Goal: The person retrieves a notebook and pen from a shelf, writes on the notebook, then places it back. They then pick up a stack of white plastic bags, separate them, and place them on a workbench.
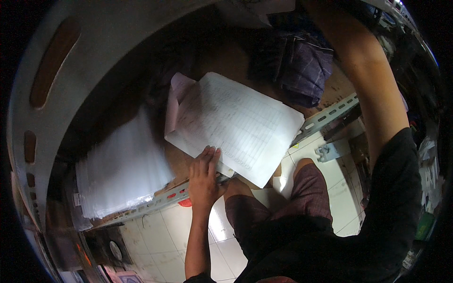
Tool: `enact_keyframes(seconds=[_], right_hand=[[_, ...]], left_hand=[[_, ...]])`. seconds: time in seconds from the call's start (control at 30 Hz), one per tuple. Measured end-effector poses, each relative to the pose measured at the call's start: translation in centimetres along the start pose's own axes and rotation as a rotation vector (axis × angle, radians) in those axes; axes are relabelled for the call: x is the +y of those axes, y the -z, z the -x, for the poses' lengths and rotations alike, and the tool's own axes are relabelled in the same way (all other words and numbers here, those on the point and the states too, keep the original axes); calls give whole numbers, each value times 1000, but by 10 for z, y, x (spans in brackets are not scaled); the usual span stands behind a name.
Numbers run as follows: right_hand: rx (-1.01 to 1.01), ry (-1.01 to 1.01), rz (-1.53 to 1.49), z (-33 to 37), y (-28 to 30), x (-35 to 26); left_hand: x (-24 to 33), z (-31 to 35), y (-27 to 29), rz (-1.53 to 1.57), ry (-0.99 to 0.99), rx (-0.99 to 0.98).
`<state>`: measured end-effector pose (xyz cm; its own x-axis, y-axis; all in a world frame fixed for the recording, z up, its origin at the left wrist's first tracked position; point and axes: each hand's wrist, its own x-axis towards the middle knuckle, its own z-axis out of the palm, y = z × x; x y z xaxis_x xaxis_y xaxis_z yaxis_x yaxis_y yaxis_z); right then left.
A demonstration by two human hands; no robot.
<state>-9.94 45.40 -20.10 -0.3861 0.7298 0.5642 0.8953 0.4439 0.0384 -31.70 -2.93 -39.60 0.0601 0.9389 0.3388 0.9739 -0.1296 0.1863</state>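
A stack of white printed sheets point(245, 122) lies at an angle on a brown shelf board, its near corner jutting past the shelf's front edge. Along its left side a pinkish sheet point(177, 99) curls up. My left hand point(204, 174) rests at the near left edge of the stack, fingers stretched out with the tips on the paper; the thumb is hidden. My right arm point(368, 70) reaches up and forward past the top edge of the view, so the hand itself is out of sight.
Left of the papers sits a pile of clear plastic sleeves point(125, 165). A folded dark checked cloth point(306, 70) lies at the back right. The slotted metal shelf edge point(325, 115) runs across in front, and a slotted upright point(56, 61) stands at left. White floor tiles point(160, 236) show below.
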Motion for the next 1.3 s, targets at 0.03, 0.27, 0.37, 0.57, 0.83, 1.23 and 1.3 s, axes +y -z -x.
enact_keyframes(seconds=[0.03, 0.27, 0.37, 0.57, 0.83, 1.23, 1.3], right_hand=[[0, 2, -2, -1, 0, -3], [-10, 7, 11, 3, 8, -4], [-18, 25, -4, 3, 3, -14], [-22, 46, -22, -1, 3, -30], [-32, 110, -102, -13, -26, -65], [145, 86, -396, 122, 13, -23], [221, -14, -261, 190, 12, -8]], left_hand=[[-1, 0, -1, -11, -7, 5], [-8, 0, -12, -93, -60, 4], [-7, 2, -8, -78, -27, -37], [-5, 1, -5, -27, -31, -34], [-6, -1, -6, -26, -36, -19], [-6, 2, -7, 2, -34, 22], [-6, 6, -5, 3, -15, 57]])
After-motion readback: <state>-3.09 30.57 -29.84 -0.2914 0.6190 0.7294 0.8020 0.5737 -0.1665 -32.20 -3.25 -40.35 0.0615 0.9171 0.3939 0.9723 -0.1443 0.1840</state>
